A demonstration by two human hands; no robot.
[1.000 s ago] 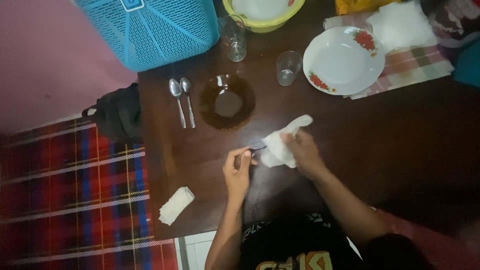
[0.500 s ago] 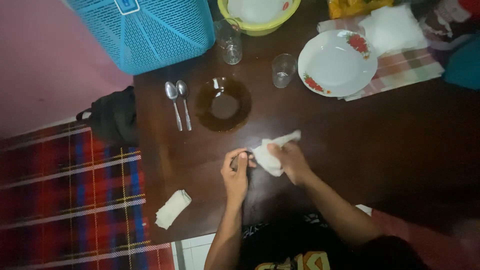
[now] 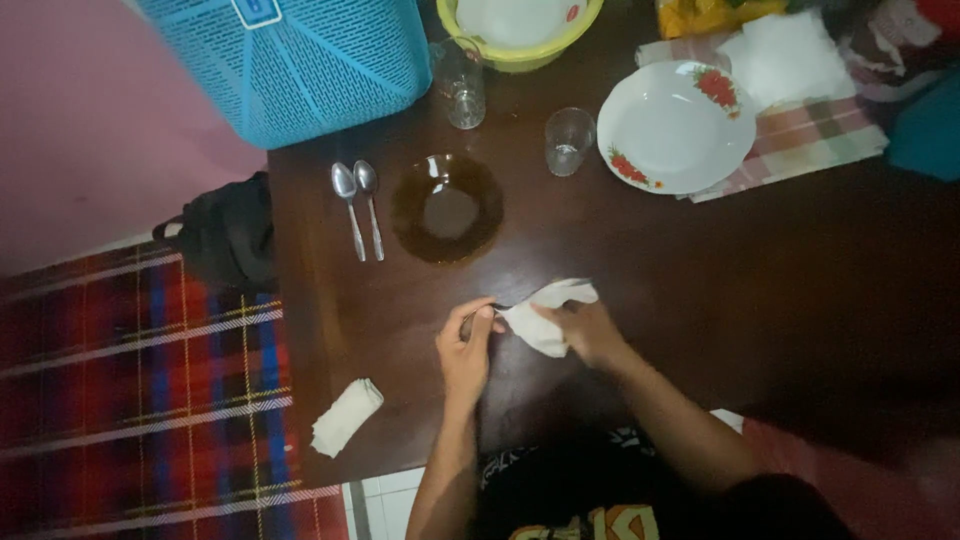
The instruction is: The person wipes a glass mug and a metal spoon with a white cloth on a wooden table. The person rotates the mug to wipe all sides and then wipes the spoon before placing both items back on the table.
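Left hand (image 3: 466, 345): pinches a small utensil's handle above the counter (image 3: 700, 280). Right hand (image 3: 585, 330): clamps white cloth (image 3: 545, 315) around its other end. Cloth now bunched tighter than a second ago; wiping continues. Two spoons (image 3: 357, 208) lie apart.

Bench: dark brown wood (image 3: 760, 270), seen from above.
Spoons: two (image 3: 357, 208) lie side by side, left of a brown glass bowl (image 3: 447, 209).
Glasses: one clear tumbler (image 3: 568, 140) beside a white plate with red flowers (image 3: 674, 126); a taller one (image 3: 461, 82) near a yellow-rimmed bowl (image 3: 520, 25).
Basket: blue plastic (image 3: 300, 60), at the far left corner.
Cloth: checked (image 3: 820, 135), under the plate's edge.
Roll: white, folded (image 3: 346, 416), near the front edge.
Floor: red plaid mat (image 3: 140, 390); black bag (image 3: 225, 235).
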